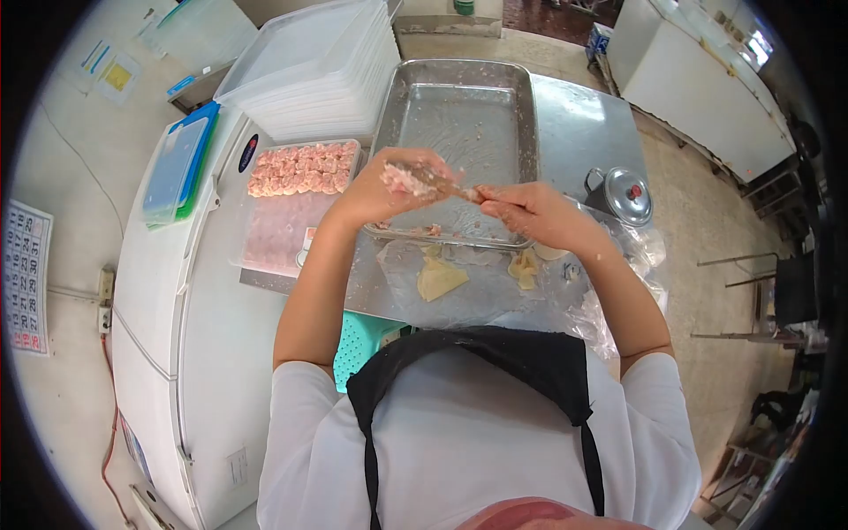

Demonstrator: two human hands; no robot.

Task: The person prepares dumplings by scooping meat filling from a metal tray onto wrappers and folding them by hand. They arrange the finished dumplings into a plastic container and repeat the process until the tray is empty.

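Note:
My left hand [389, 188] is cupped palm-up around a lump of raw minced meat [405, 181], over the near left part of a big metal tray [459, 115]. In my right hand [534, 212] is the handle of a thin spreading tool [465, 192], whose far end meets the meat. Smears and scraps of meat cling to the tray. Just below it, thin yellow dumpling wrappers [440, 279] lie on a plastic sheet, with a crumpled wrapper piece [523, 268] to their right. Rows of meat dumplings [300, 168] fill part of a clear container [269, 234] at the left.
A stack of translucent containers [309, 79] stands at the back left. To the right are a lidded metal pot [625, 196] and crumpled clear plastic bags [609, 309]. A white freezer [221, 353] runs along the left, with blue and green lids [185, 168] on it.

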